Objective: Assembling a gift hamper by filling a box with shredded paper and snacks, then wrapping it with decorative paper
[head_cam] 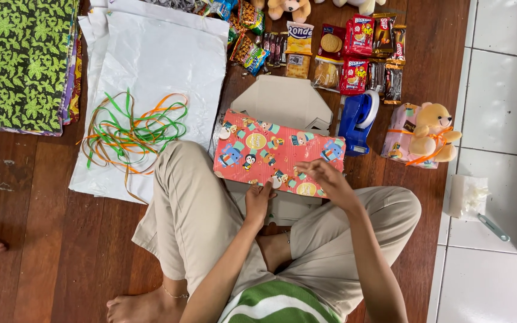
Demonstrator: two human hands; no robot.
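There is only one view, from the camera on my head. It looks almost straight down at my crossed legs and at the wooden floor [43, 239] in front of me. It is quite near, so my knees fill the lower middle. The white tiles [498, 119] run along the right edge.

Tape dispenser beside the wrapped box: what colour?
Blue tape dispenser, clearest in the head view.

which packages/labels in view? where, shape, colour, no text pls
Snack packets: top centre on wooden floor, two rows, red, yellow, brown pouches.
Wrapped box: centre, flat rectangle, red cartoon-print paper, under left hand and right hand.
Wrapped gift: right, pink, orange ribbon, teddy bear on it.
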